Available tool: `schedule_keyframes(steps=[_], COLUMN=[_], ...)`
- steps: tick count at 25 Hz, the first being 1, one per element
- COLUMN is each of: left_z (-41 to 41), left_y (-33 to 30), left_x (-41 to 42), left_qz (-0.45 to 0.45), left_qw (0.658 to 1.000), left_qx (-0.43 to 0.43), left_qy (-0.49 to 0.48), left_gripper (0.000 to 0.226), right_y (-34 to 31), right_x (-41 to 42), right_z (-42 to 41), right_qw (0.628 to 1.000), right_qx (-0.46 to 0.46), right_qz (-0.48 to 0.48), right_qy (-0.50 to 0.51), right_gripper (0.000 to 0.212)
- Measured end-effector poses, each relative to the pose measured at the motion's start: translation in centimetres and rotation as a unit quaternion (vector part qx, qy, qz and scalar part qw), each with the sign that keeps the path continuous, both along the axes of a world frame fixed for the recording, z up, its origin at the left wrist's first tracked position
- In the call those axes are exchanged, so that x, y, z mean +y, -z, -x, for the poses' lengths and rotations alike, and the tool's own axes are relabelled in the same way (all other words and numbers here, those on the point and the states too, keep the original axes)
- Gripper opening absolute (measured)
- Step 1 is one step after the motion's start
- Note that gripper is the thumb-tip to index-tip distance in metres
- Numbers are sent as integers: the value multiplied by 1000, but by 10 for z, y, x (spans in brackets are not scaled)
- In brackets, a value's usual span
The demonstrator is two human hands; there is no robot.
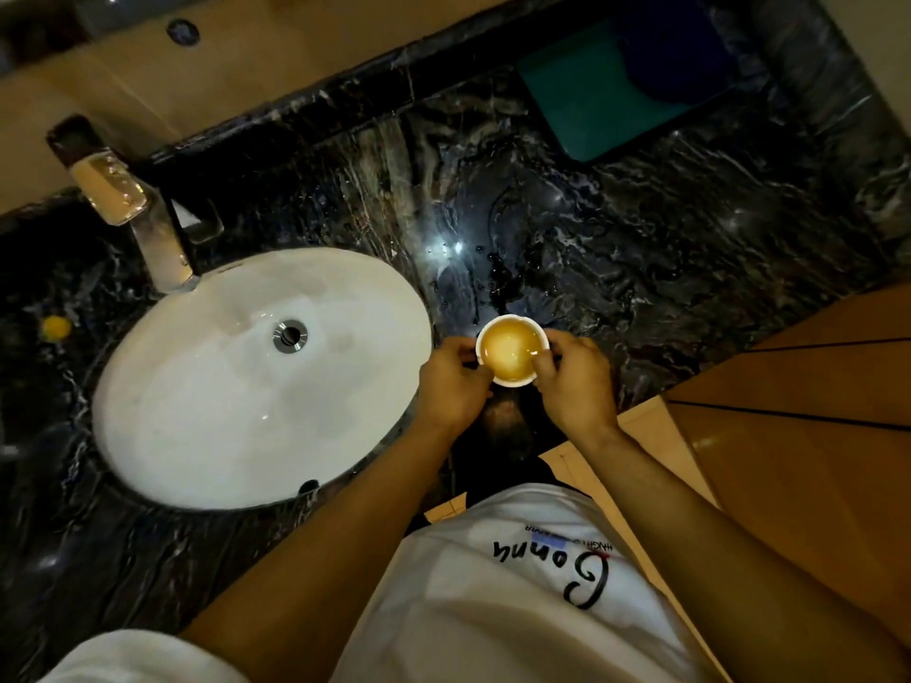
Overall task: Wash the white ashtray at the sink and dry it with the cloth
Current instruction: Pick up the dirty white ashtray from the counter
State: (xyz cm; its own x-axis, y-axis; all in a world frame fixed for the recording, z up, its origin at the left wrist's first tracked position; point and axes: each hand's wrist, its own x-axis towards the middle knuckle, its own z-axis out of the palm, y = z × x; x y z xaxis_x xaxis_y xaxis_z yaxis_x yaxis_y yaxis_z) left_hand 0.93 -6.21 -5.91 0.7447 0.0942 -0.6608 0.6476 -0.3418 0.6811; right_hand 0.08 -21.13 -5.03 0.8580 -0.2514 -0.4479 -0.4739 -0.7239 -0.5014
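The white ashtray point(511, 349) is a small round bowl with a yellowish inside. Both hands hold it over the dark marble counter, just right of the sink. My left hand point(452, 382) grips its left rim and my right hand point(572, 382) grips its right rim. The white oval sink point(197, 436) lies to the left, with a chrome drain point(290, 334) in the middle and a chrome faucet point(148, 224) behind it. At the back right, a folded teal cloth point(586, 101) rests on the counter.
The black marble counter point(690, 229) is wet with droplets near its middle. A dark blue object point(675, 56) lies on the teal cloth. A small yellow thing point(55, 327) sits left of the sink. Tan floor tiles point(813, 411) run along the right.
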Motion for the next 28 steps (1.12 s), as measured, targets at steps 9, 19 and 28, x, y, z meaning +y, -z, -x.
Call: schedule_keyframes(steps=[9,19,28], left_z=[16,56,42], left_y=[-18,-21,1], left_x=[105,251,303], left_qz=[119,298,310], left_qw=[978,892,854], left_qx=[-4,22,-30], left_qy=[-172,-339,-417], left_gripper=[37,43,35], right_y=[-23,-31,-38], right_x=[104,245,294], right_z=[-4,-5,-77], right_qw=[997,990,975], right_qx=[-35,7,-122], right_qz=[-64,-89,-90], right_qy=[-29,-106,-162], right_gripper=[39,28,31])
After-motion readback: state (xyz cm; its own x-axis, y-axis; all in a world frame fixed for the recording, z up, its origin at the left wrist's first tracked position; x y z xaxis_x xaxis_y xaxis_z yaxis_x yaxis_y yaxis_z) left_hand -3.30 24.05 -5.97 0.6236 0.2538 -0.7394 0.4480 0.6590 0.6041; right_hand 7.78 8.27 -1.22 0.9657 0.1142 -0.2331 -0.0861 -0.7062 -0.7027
